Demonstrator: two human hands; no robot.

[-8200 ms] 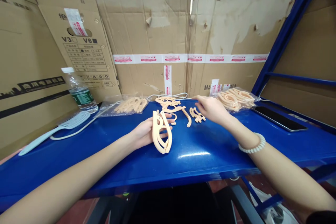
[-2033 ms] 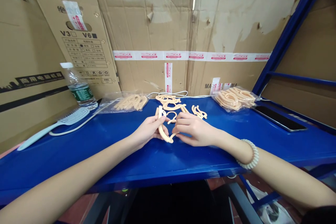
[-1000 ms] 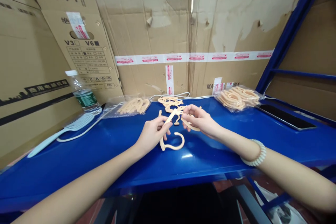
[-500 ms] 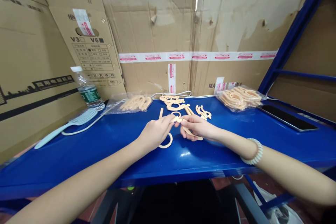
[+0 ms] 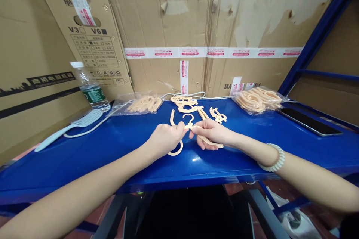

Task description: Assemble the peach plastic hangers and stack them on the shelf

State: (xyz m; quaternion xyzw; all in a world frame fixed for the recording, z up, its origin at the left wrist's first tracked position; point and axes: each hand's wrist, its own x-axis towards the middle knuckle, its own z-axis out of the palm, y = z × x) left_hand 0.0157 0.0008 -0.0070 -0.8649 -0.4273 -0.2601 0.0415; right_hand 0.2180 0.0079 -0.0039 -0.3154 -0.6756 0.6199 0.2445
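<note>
Fingertips nearly meeting over the table (image 5: 134, 168), the left hand (image 5: 168, 138) pinches a mostly hidden pale piece (image 5: 187, 127); the right hand (image 5: 210, 132) grips a curved strip (image 5: 211, 143) slanting near-right; a hook (image 5: 192, 118) sits just beyond.

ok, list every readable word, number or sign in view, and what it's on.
"V3" by an unfilled box, "V6" by a filled one: carton panel with handle hole
"商用电脑机箱": dark band on far-left carton panel
"MA" and "NA", with tape over letters between: back cardboard
Too small or blurred: printed table and icons under V3/V6, fine print under the dark band, red print on white tape, green bottle label
</note>
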